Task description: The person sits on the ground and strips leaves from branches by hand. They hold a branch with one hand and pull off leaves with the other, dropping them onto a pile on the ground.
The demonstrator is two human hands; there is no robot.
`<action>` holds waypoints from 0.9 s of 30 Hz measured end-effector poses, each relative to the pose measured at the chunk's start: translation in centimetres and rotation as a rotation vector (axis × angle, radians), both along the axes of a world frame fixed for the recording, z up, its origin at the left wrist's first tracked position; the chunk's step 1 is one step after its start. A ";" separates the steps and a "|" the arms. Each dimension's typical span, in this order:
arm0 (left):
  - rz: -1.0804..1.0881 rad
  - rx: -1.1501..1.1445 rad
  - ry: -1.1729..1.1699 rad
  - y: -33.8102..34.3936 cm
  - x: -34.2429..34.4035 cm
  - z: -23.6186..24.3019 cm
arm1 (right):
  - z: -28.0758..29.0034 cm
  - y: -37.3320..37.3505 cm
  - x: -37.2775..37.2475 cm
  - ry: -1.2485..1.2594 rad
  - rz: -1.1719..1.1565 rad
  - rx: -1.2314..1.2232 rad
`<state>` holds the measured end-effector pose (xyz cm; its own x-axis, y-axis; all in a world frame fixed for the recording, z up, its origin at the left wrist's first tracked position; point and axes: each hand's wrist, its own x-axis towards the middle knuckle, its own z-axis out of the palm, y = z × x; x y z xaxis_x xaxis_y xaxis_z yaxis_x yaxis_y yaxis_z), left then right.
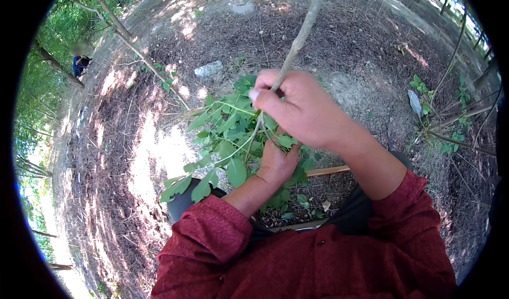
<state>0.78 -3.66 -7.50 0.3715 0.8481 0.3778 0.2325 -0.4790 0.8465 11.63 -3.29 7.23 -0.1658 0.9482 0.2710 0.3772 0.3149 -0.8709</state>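
My right hand (302,108) is closed round a thin bare grey-brown branch (305,31), which slants up and away past the top edge. Below the fist the branch forks into thin twigs in front of my left hand. My left hand (278,164) reaches lower, its fingers partly covered by foliage, and looks closed on a bunch of leafy green twigs (228,140). The leaves spread out to the left of both hands, between my knees and the ground.
Dry ground with litter lies around me. A pale stone (209,69) sits ahead. A slim leaning trunk (143,58) is at the left, several bare stems (461,116) at the right. Between my legs is a strip of wood (327,170). Another person (79,64) is far left.
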 end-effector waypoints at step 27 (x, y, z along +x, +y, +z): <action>-0.191 -0.745 -0.497 2.6 -2.9 5.3 | -1.5 -2.1 4.9 0.271 0.160 0.072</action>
